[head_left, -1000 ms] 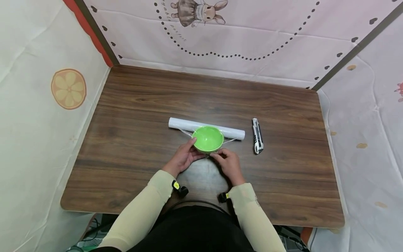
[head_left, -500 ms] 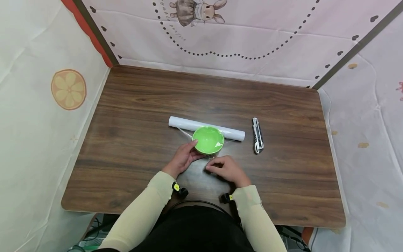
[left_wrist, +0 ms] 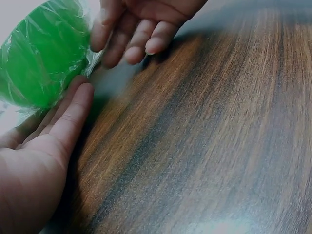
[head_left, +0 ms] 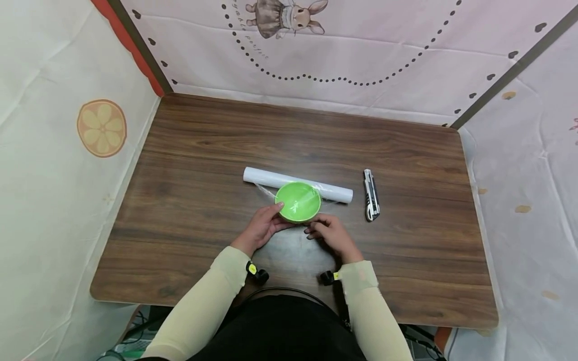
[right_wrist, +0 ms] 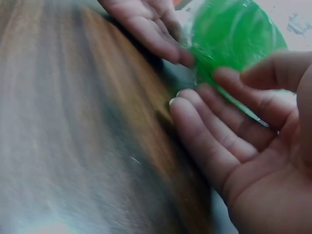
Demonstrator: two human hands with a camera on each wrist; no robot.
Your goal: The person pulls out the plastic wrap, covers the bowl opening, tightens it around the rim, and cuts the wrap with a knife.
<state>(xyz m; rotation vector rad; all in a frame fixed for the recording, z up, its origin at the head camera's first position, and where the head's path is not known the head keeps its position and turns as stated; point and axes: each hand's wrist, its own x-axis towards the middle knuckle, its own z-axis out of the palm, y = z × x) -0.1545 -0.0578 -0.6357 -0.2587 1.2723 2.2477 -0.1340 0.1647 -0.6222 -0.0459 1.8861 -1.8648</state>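
Note:
A green bowl (head_left: 298, 202) covered in clear cling film (left_wrist: 46, 48) is in the middle of the table. My left hand (head_left: 263, 227) holds its left side, thumb over the rim and fingers along the near side. At the bowl's near right side is my right hand (head_left: 331, 233), its fingers loosely bent against the film-covered wall. In the right wrist view a film edge (right_wrist: 248, 111) shows among the right fingers; whether they pinch it is unclear. Directly behind the bowl lies a white roll (head_left: 298, 184), with film running from near it to the bowl.
A utility knife (head_left: 371, 195) lies right of the roll on the brown wooden table (head_left: 203, 135). Printed cloth walls (head_left: 316, 60) enclose the table at the back and both sides. The person's body is at the front edge.
My right hand drew back from the bowl toward the person, then returned to its near right side with fingers more spread. The left hand stays on the bowl.

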